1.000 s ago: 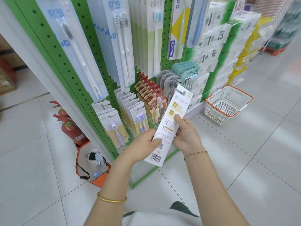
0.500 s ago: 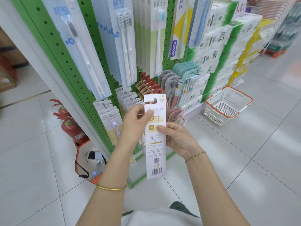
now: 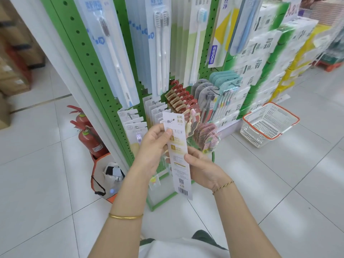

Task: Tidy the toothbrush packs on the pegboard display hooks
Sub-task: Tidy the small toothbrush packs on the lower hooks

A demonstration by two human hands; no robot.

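Note:
A long white toothbrush pack (image 3: 178, 157), back side with barcode facing me, stands upright in front of the green pegboard (image 3: 87, 58). My left hand (image 3: 154, 146) grips its upper left edge and my right hand (image 3: 202, 168) pinches its right edge lower down. The pack's hang hole sits at the tip of a metal hook (image 3: 170, 120) in the lower row. More white packs (image 3: 156, 108) hang on that hook behind it. Red packs (image 3: 179, 101), grey packs (image 3: 204, 94) and pink packs (image 3: 206, 135) hang to the right.
Tall toothbrush packs (image 3: 160, 45) fill the upper hooks. Two red fire extinguishers (image 3: 89, 135) stand at the left foot of the rack, beside an orange bag (image 3: 104, 175). A white and orange basket (image 3: 270, 123) sits on the tiled floor right, by stacked tissue packs (image 3: 260, 58).
The pack was turned from slanted to upright and lifted toward the lower hook. My left hand slid from its bottom edge to its top; my right hand shifted to its right edge.

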